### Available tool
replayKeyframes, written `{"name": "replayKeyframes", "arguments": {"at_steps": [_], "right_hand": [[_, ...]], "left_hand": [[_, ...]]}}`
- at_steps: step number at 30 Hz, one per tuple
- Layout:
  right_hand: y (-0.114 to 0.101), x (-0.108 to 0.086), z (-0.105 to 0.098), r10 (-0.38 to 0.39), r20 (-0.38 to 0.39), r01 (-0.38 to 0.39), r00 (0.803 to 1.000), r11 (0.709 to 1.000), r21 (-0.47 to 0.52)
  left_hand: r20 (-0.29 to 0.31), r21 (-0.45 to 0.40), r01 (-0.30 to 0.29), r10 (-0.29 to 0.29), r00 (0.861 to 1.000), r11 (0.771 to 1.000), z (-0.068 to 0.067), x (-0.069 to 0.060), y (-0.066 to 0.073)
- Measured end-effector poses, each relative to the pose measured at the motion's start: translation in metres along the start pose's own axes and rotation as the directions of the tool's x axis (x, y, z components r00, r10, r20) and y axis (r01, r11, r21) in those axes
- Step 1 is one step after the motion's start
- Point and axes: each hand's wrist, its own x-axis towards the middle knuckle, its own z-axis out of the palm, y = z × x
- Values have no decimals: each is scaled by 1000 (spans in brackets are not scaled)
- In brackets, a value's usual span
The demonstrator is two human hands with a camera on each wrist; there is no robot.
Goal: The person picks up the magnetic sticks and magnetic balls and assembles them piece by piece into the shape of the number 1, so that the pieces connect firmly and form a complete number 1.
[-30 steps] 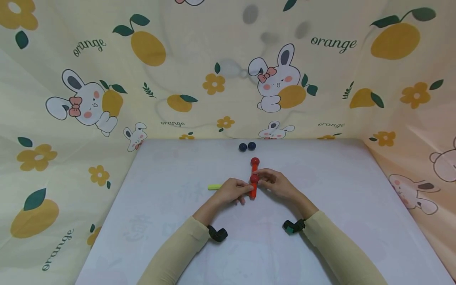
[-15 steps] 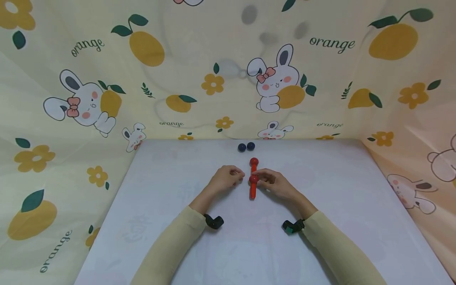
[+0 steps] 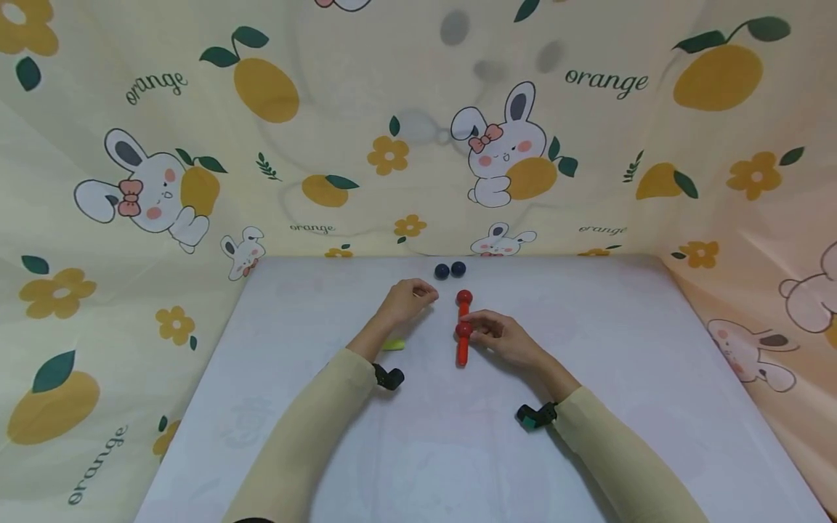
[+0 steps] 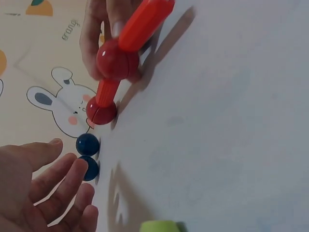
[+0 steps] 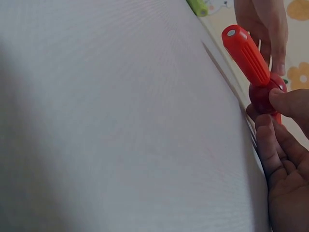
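My right hand point(image 3: 506, 338) pinches a red ball point(image 3: 463, 330) between thumb and fingers. From that ball a red rod point(image 3: 462, 353) extends toward me, its free end showing a small silvery disc in the right wrist view. Another red rod point(image 3: 463, 312) runs away to a second red ball point(image 3: 464, 296), all in one line. My left hand point(image 3: 404, 301) hovers left of the far red ball, holding nothing, its fingers loosely bent. Just beyond it sit two dark blue balls point(image 3: 442, 271), side by side; in the left wrist view the fingers partly overlap one blue ball point(image 4: 87, 144).
A yellow-green rod point(image 3: 394, 345) lies on the white tabletop point(image 3: 418, 450), partly hidden behind the left wrist. Behind the table's far edge hangs a printed cloth point(image 3: 353, 109) with rabbits and oranges.
My left hand has let go of the near red rod and moved left and away, toward the blue balls. My right hand has stayed on the near red ball.
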Motion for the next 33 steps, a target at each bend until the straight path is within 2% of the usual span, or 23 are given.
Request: {"name": "replayKeyframes", "arguments": {"at_steps": [7, 13, 17, 22, 27, 33], "right_hand": [[1, 0, -1, 8, -6, -8, 1000, 1000, -5], [0, 2, -2, 20, -5, -20, 1000, 1000, -15], [0, 3, -2, 13, -5, -13, 1000, 1000, -15], [2, 3, -3, 9, -7, -9, 1000, 1000, -16], [4, 2, -2, 10, -6, -10, 1000, 1000, -11], [2, 1, -1, 4, 1, -4, 1000, 1000, -5]], "left_hand": [[-69, 58, -19, 23, 997, 998, 1, 18, 3], [-109, 79, -33, 41, 993, 996, 3, 34, -1], [-106, 61, -47, 53, 993, 997, 5, 44, -6], [-73, 69, -75, 80, 994, 995, 8, 53, -10], [-48, 118, -94, 101, 994, 989, 11, 59, -9], [-60, 196, -71, 85, 995, 978, 14, 61, -6]]}}
